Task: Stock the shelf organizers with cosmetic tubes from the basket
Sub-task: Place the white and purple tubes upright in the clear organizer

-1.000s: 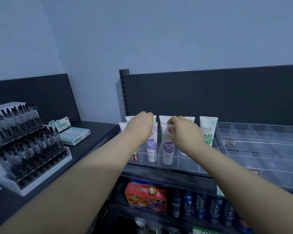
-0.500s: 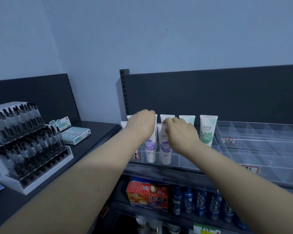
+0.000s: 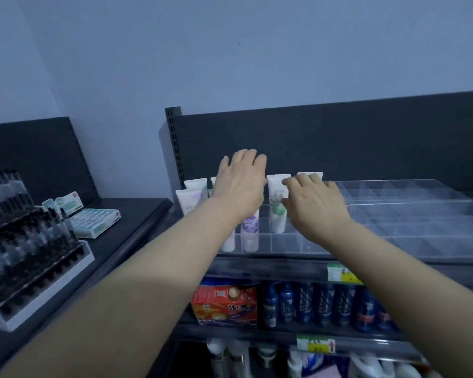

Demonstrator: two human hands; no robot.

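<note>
Dim bluish light fills a shop corner where dark metal shelving meets a pale wall. Nearest, the lower shelf holds a red box and a row of blue bottles behind the price strip. Above it sits the clear organizer, its right-hand compartments empty and its left end carrying upright tubes: a purple-labelled tube in the front row, a green-labelled tube just behind, and more white tubes to the left. No basket is in view.

Both hands are over that cluster. The left hand is spread flat, fingers loose, gripping nothing, hovering over or against the back-row tubes. The right hand is half curled with its fingertips at the green-labelled tube's side; whether it pinches the tube or only touches it I cannot tell.

The tubes stand tall on narrow caps in loose slots, so a sideways brush from either wrist could probably tip one into its neighbours and knock the row over. The left forearm crosses in front of the purple-labelled tube, so pulling that arm back carelessly might drag it forward and off the shelf.
</note>
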